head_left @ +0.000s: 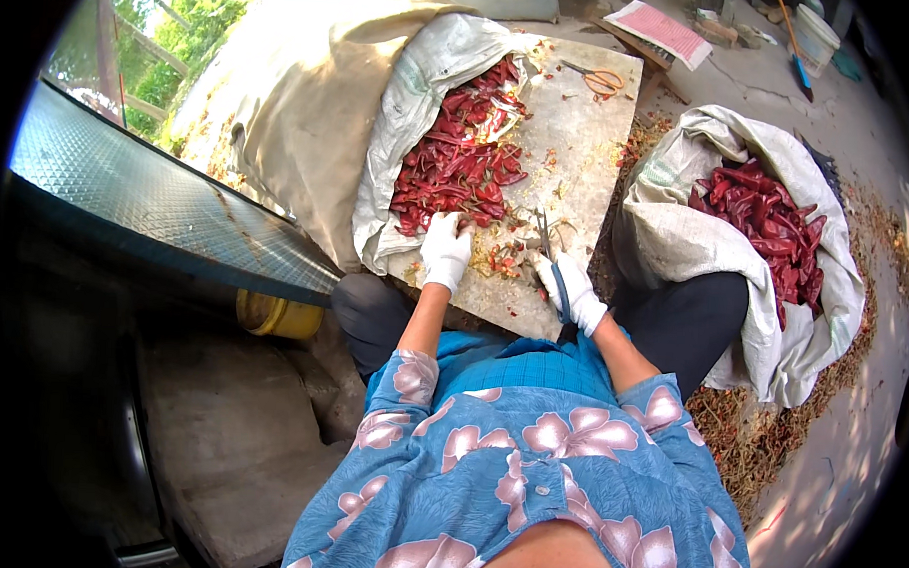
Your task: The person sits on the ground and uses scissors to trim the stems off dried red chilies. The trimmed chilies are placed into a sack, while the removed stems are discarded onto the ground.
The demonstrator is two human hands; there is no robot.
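Right hand (pixel 572 288), white-gloved, is closed round the blue handles of the scissors (pixel 549 259), blades pointing up and away from the grip over the board (pixel 580 138). Left hand (pixel 445 250), gloved too, rests fingers-down on the dried red chillies (pixel 459 159) spilling from the sack (pixel 421 83) just beyond it; whether it pinches one is hard to tell. The chillies look wrinkled, dark red, glossy. Scissor tips blur among the cut scraps.

You are in an outdoor yard used for sorting dried red chillies (pixel 459 159): white woven sacks (pixel 676 242) spill them beside a flat grey stone slab (pixel 580 138), chilli scraps litter the cracked concrete ground (pixel 840 127), and green trees (pixel 183 34) show beyond.
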